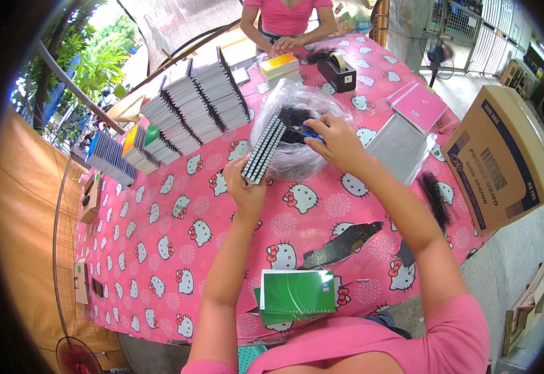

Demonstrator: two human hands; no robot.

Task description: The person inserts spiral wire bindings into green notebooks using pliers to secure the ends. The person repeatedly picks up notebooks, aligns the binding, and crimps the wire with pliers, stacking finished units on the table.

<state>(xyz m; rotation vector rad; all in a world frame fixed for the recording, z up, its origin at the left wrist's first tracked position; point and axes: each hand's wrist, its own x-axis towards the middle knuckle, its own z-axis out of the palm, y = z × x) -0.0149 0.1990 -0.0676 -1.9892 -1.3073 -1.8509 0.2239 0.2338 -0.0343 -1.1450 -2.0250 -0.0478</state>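
My left hand grips a small stack of spiral-bound notebooks, tilted so the rows of black coils face up. Closed around blue-handled pliers, my right hand is just right of the stack's upper end. The jaws of the tool are hard to make out against the dark coils. Below both hands lies a clear plastic bag with a mass of black coil pieces in it. Green notebooks lie at the table edge close to my body.
Tall stacks of bound notebooks stand at the left back. A tape dispenser, pink notebooks and a cardboard box are farther right. Loose black coils lie near the box. Across the pink table, another person's hands rest together.
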